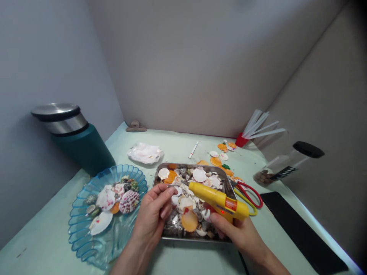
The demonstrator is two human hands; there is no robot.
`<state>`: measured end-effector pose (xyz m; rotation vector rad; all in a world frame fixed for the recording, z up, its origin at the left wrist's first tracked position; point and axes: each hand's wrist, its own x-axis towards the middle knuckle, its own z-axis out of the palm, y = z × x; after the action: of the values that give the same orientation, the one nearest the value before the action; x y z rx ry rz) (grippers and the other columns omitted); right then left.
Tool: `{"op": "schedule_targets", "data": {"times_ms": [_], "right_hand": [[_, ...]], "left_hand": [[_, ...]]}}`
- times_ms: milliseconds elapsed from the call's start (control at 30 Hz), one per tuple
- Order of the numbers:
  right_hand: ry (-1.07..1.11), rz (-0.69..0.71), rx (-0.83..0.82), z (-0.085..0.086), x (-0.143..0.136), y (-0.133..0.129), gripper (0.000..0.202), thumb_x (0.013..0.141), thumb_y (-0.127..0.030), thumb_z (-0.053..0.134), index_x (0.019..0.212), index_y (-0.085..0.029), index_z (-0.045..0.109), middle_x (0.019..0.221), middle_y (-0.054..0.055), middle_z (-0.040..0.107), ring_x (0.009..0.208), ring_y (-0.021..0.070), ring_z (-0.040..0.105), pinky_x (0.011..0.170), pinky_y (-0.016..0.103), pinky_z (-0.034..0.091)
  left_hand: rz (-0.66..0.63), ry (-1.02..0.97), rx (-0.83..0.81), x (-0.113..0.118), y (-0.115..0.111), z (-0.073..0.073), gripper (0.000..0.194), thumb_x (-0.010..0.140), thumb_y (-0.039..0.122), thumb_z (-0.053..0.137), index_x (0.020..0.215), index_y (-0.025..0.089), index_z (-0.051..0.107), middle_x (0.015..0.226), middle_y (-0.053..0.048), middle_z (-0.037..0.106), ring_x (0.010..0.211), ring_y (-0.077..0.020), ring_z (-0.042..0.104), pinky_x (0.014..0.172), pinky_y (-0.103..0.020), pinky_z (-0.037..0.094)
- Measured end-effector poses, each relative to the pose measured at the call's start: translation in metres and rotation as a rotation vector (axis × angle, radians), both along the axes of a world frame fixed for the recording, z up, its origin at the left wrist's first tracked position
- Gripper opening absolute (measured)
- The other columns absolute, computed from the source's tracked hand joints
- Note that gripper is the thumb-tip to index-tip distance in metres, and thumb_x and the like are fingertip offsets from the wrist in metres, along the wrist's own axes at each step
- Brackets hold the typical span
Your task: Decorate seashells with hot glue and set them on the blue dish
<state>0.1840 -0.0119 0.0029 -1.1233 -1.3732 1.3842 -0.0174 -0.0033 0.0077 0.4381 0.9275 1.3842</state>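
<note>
My right hand (236, 231) is wrapped round the handle of a yellow hot glue gun (212, 194), which has a small red light on its side. Its nozzle points left, close to the fingertips of my left hand (155, 208). Those fingers pinch a thin, silvery metal piece (173, 186); its exact kind is too small to tell. Below both hands lies a metal tray (195, 239) heaped with seashells (186, 202), white, orange and grey. The glue gun hides part of the shells on the right.
To the left, a blue scalloped plate (80, 229) holds more shells, with a teal bottle (83, 147) behind it. A white plastic packet (145, 152) and a marker (193, 150) lie beyond the tray. Rightward are scissors (252, 194), glue sticks (259, 124) in a red cup (241, 140), and a jar (282, 166).
</note>
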Motion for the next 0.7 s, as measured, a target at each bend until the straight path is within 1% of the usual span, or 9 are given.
{"op": "schedule_targets", "data": {"times_ms": [67, 133, 167, 200, 300, 367, 433, 533, 700], "right_hand": [[-0.001, -0.097, 0.039, 0.001, -0.003, 0.001, 0.033, 0.071, -0.041, 0.077, 0.096, -0.019, 0.073, 0.067, 0.004, 0.066, 0.063, 0.0200, 0.059, 0.054, 0.029, 0.053], [0.011, -0.173, 0.060, 0.003, -0.008, 0.002, 0.027, 0.071, -0.038, 0.077, 0.090, -0.019, 0.073, 0.074, 0.004, 0.068, 0.066, 0.0182, 0.060, 0.061, 0.029, 0.054], [0.015, -0.188, 0.067, 0.005, -0.012, 0.003, 0.022, 0.072, -0.036, 0.076, 0.086, -0.019, 0.072, 0.076, 0.003, 0.068, 0.065, 0.0164, 0.060, 0.062, 0.028, 0.054], [0.011, -0.197, 0.070, 0.007, -0.016, 0.003, 0.020, 0.073, -0.034, 0.075, 0.086, -0.019, 0.072, 0.079, 0.003, 0.068, 0.063, 0.0153, 0.059, 0.060, 0.027, 0.053], [0.022, -0.240, 0.075, 0.014, -0.031, 0.005, 0.015, 0.070, -0.031, 0.076, 0.078, -0.018, 0.071, 0.076, 0.002, 0.069, 0.066, 0.0159, 0.061, 0.062, 0.026, 0.052], [0.079, -0.267, 0.076, 0.016, -0.040, 0.005, 0.018, 0.068, -0.031, 0.077, 0.079, -0.018, 0.071, 0.077, 0.002, 0.070, 0.068, 0.0176, 0.063, 0.062, 0.028, 0.053], [0.109, -0.273, 0.078, 0.017, -0.046, 0.006, 0.019, 0.067, -0.031, 0.078, 0.078, -0.018, 0.070, 0.074, 0.002, 0.070, 0.066, 0.0178, 0.064, 0.061, 0.028, 0.053], [0.131, -0.292, 0.086, 0.015, -0.052, 0.007, 0.018, 0.066, -0.030, 0.078, 0.077, -0.018, 0.070, 0.074, 0.002, 0.071, 0.066, 0.0183, 0.065, 0.062, 0.029, 0.054], [0.163, -0.315, 0.109, 0.011, -0.056, 0.008, 0.021, 0.068, -0.029, 0.077, 0.086, -0.020, 0.070, 0.081, 0.002, 0.072, 0.076, 0.0205, 0.067, 0.069, 0.031, 0.055]], "left_hand": [[-0.017, -0.029, 0.000, 0.001, -0.001, 0.002, 0.024, 0.066, 0.023, 0.079, 0.077, 0.013, 0.060, 0.048, 0.009, 0.049, 0.033, 0.0019, 0.026, 0.038, -0.015, 0.015], [-0.043, -0.049, -0.004, 0.003, -0.001, 0.004, 0.025, 0.064, 0.022, 0.080, 0.075, 0.013, 0.060, 0.049, 0.009, 0.048, 0.033, 0.0023, 0.025, 0.037, -0.015, 0.014], [-0.060, -0.055, -0.007, 0.004, -0.002, 0.004, 0.025, 0.064, 0.022, 0.081, 0.075, 0.013, 0.060, 0.048, 0.009, 0.047, 0.033, 0.0023, 0.024, 0.038, -0.015, 0.014], [-0.078, -0.059, -0.011, 0.006, -0.002, 0.004, 0.025, 0.063, 0.022, 0.081, 0.074, 0.013, 0.060, 0.047, 0.010, 0.045, 0.033, 0.0021, 0.024, 0.038, -0.016, 0.013], [-0.147, -0.062, -0.015, 0.010, -0.003, 0.004, 0.025, 0.065, 0.023, 0.080, 0.074, 0.014, 0.059, 0.043, 0.011, 0.040, 0.034, 0.0008, 0.022, 0.038, -0.016, 0.013], [-0.191, -0.051, -0.008, 0.012, -0.004, 0.003, 0.024, 0.066, 0.024, 0.080, 0.074, 0.015, 0.059, 0.041, 0.012, 0.037, 0.035, -0.0001, 0.021, 0.039, -0.017, 0.014], [-0.214, -0.030, -0.002, 0.013, -0.005, 0.002, 0.024, 0.067, 0.024, 0.079, 0.074, 0.016, 0.058, 0.040, 0.012, 0.036, 0.036, -0.0007, 0.021, 0.040, -0.018, 0.014], [-0.228, 0.001, -0.001, 0.014, -0.006, 0.001, 0.025, 0.066, 0.024, 0.080, 0.074, 0.015, 0.058, 0.041, 0.012, 0.037, 0.036, -0.0008, 0.022, 0.040, -0.017, 0.014], [-0.239, 0.029, 0.004, 0.013, -0.007, 0.000, 0.025, 0.067, 0.026, 0.079, 0.076, 0.016, 0.059, 0.042, 0.011, 0.039, 0.037, -0.0010, 0.023, 0.040, -0.017, 0.014]]}}
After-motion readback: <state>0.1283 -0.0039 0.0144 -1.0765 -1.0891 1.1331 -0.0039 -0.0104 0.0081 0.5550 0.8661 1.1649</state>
